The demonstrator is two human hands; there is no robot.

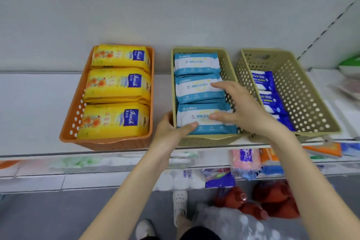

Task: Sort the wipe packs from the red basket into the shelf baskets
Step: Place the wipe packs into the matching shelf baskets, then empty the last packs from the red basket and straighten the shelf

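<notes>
Wipe packs point(194, 89) fill middle basket point(206, 139); left grip point(171, 132) clasps its corner, right grip point(239, 109) spread on top; orange basket point(109, 144) beside.

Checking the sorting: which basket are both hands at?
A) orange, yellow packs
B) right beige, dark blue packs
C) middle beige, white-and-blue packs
C: the left hand and right hand both touch white-and-blue packs in the middle beige basket.

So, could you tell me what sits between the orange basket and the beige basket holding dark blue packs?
In the head view, a second beige basket of white-and-teal wipe packs.
</notes>
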